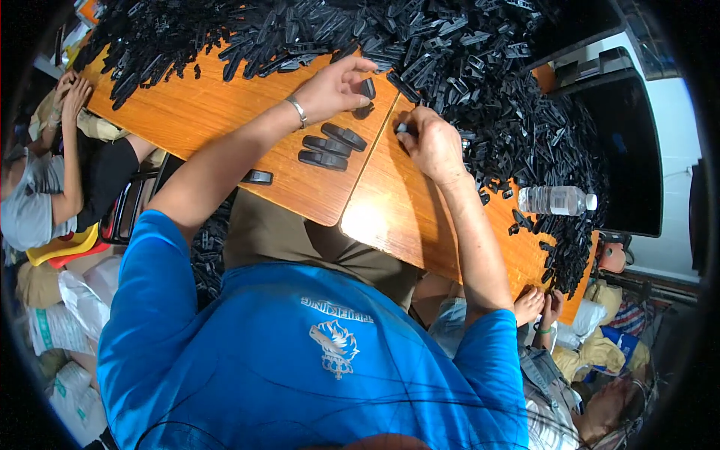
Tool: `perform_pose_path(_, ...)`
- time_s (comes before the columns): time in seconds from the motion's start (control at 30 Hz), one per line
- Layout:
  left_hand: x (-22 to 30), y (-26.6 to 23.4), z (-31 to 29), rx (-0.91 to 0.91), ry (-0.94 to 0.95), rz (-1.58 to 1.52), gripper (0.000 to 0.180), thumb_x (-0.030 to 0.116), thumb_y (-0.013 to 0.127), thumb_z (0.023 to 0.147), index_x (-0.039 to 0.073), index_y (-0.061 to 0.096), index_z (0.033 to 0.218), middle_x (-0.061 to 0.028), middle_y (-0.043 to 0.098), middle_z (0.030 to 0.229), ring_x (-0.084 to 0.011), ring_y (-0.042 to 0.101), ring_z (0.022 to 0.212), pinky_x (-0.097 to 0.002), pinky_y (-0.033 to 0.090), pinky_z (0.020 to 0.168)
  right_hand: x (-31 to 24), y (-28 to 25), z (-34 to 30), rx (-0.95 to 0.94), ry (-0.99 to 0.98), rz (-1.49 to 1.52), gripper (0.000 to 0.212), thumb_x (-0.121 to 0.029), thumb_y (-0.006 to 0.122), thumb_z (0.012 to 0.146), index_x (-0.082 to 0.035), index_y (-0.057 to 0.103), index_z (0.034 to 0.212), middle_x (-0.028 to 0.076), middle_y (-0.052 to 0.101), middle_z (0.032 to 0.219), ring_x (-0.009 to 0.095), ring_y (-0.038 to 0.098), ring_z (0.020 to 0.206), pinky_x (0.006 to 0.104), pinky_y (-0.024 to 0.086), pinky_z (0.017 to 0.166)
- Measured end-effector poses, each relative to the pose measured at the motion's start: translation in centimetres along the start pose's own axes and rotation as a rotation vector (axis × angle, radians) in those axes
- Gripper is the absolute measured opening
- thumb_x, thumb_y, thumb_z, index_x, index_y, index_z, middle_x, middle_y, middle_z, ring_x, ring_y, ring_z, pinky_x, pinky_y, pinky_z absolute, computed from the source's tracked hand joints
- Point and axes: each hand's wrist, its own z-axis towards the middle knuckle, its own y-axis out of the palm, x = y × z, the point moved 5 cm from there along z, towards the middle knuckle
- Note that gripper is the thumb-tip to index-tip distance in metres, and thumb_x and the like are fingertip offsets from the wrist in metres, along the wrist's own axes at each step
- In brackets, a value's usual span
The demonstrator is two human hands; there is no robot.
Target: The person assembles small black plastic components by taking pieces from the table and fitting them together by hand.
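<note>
My left hand (332, 91) is over the table, thumb and fingers curled around a small black plastic piece (367, 88). Just below that piece is another dark part (363, 112), partly in shadow. To the right, my right hand (435, 146) is closed in a pinch on a small dark part with a greyish end (402, 128); the fingers cover most of it. Several long black plastic clips (324, 151) lie side by side below my left hand. One more black clip (258, 177) rests by the near table edge.
A large heap of black plastic parts (465, 64) spreads along the far side and right of the wooden table (225, 97). A clear plastic bottle (556, 200) lies on its side at right. Other people's hands (73, 94) are at the left edge, and another's hand (529, 304) lower right.
</note>
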Motion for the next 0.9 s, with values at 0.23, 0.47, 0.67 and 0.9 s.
perform_pose_path(0.23, 1.1, 0.7, -0.8, 0.003, 0.077, 0.555, 0.026, 0.002, 0.082, 0.090, 0.008, 0.073, 0.114, -0.0047, 0.068, 0.116, -0.0203, 0.068, 0.103, -0.0344, 0.057, 0.093, 3.3, 0.4, -1.3, 0.242, 0.147, 0.050, 0.033, -0.017, 0.078, 0.096, -0.006, 0.074, 0.127, 0.015, 0.079, 0.096, 0.028, 0.077, 0.081, 0.0393, 0.060, 0.078)
perform_pose_path(0.47, 3.7, 0.5, -2.6, 0.160, 0.241, 0.825, 0.025, 0.017, 0.088, 0.085, 0.008, 0.076, 0.105, -0.0083, 0.070, 0.116, -0.0302, 0.066, 0.110, -0.0430, 0.053, 0.099, 0.7, 1.9, -0.9, 0.189, 0.366, 0.900, 0.024, -0.018, 0.077, 0.101, 0.001, 0.071, 0.114, 0.010, 0.075, 0.089, 0.014, 0.068, 0.063, 0.0278, 0.055, 0.060)
perform_pose_path(0.67, 5.6, 3.4, -3.0, 0.051, 0.262, 0.651, 0.020, 0.022, 0.086, 0.088, 0.008, 0.078, 0.100, -0.0087, 0.073, 0.097, -0.0291, 0.068, 0.103, -0.0415, 0.053, 0.093, -0.8, 3.6, -0.7, 0.229, 0.427, 1.322, 0.015, -0.016, 0.077, 0.103, -0.005, 0.067, 0.103, 0.005, 0.074, 0.080, 0.009, 0.065, 0.058, 0.0218, 0.048, 0.051)
perform_pose_path(0.9, 3.6, 2.1, -2.3, 0.023, 0.042, 0.293, 0.016, 0.019, 0.080, 0.098, 0.003, 0.078, 0.100, -0.0041, 0.076, 0.092, -0.0126, 0.069, 0.087, -0.0309, 0.056, 0.079, -3.0, 2.2, -0.6, 0.252, 0.247, 1.093, 0.016, -0.003, 0.075, 0.102, -0.005, 0.070, 0.118, 0.003, 0.074, 0.088, 0.010, 0.066, 0.062, 0.0234, 0.050, 0.056)
